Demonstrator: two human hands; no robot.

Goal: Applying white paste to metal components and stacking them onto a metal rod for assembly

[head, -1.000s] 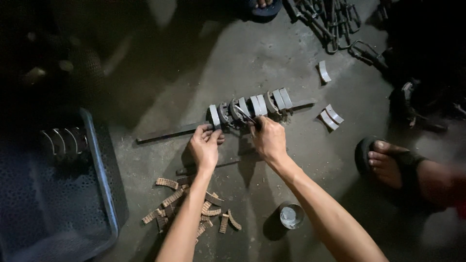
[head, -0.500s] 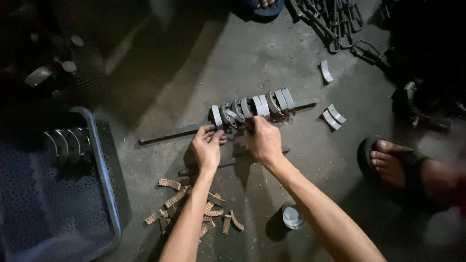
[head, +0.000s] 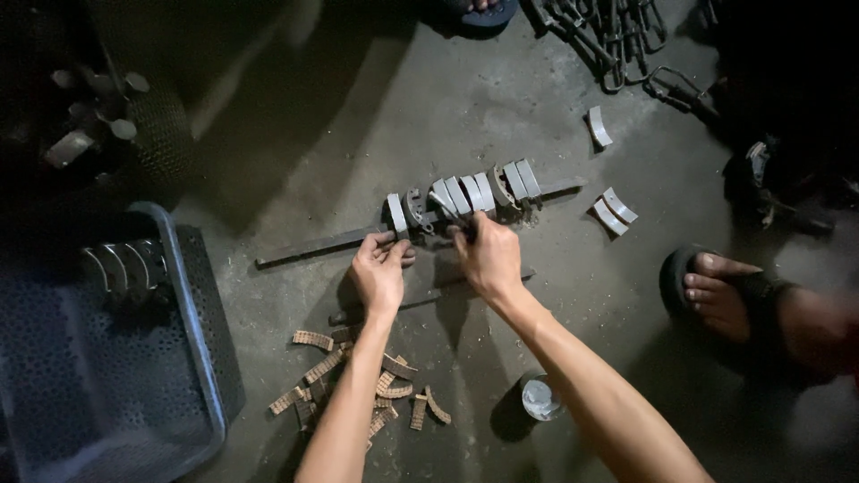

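A long dark metal bar (head: 309,248) lies across the concrete floor, with several curved grey metal shoes (head: 472,194) threaded along it. My left hand (head: 378,271) pinches the leftmost grey shoe (head: 396,215) on the bar. My right hand (head: 488,258) is closed around a piece at the middle of the row, fingers over the bar. A second, shorter rod (head: 429,297) rests on the floor under both hands.
A pile of tan ribbed lining strips (head: 358,380) is scattered by my left forearm. A small round tin (head: 540,397) stands beneath my right arm. A blue perforated crate (head: 116,358) sits at left. Loose grey shoes (head: 611,211), a sandalled foot (head: 716,288) and dark metal hooks (head: 608,36) lie to the right.
Both hands have stayed on the bar and the row of shoes; my right hand has shifted slightly along the middle pieces. The view has drifted a little.
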